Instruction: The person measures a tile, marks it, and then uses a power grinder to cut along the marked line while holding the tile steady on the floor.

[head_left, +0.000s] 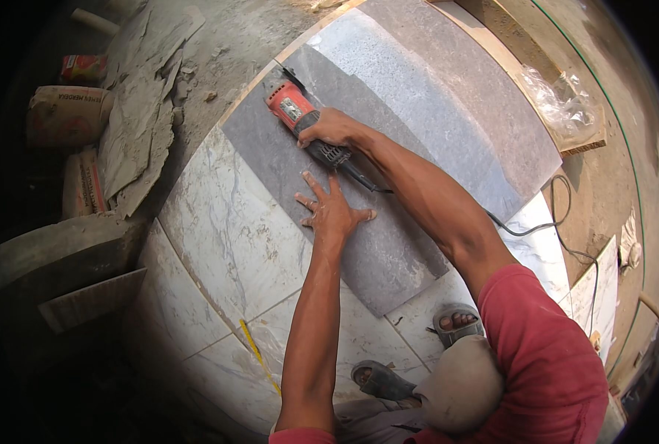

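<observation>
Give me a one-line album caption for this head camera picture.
Right hand grips a red angle grinder on a grey tile while the left hand presses the tile flat.

Upper left edge: a small red printed packet lies on the ground. Just below it, a tan paper sack with dark lettering lies on its side. Beneath that, a second tan sack with reddish print. Upper right: a crumpled clear plastic bag rests on a wooden board.
</observation>
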Tool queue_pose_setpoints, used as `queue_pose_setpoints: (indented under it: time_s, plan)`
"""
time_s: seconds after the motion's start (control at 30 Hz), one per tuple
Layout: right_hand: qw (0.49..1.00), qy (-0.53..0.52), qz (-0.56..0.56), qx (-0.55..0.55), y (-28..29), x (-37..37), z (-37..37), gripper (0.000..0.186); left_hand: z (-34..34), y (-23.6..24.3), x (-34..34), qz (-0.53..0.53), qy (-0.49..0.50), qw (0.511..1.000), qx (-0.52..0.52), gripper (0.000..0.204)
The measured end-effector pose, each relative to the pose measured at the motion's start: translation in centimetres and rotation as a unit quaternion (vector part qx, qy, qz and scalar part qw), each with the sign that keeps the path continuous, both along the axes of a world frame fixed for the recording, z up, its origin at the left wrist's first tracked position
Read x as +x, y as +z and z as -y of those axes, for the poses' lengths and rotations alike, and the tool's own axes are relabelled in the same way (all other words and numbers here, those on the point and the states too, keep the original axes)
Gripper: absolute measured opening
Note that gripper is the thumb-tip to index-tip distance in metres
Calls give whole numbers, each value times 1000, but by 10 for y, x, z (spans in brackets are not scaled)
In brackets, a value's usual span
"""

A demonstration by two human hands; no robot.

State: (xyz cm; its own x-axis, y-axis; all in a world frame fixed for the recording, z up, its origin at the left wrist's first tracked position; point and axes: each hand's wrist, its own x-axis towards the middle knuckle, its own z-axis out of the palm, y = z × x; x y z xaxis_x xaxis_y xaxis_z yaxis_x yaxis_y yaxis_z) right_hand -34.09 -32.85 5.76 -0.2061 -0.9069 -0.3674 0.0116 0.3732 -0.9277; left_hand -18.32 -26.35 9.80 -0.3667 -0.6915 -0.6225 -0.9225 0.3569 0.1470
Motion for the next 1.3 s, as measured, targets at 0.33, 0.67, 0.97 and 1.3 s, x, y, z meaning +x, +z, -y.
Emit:
queue_pose_setpoints:
  time_s: [0.33,0.67,0.97,1.3]
  plan:
    - [1000,0,-3,8,-7,1,-4,45,0,-1,1,4,-12,1000,-15,122]
    - [1000,-4,-1,0,-6,6,-13,43,0,0,0,14,-11,1000,-10,122]
    - [1000,-3,-25,-9,-16,7,-19,48,0,2,-2,4,-5,1000,-1,126]
    - [1000,-1,0,-20,-19,10,-25,46,1,-3,0,13,-2,1000,-7,130]
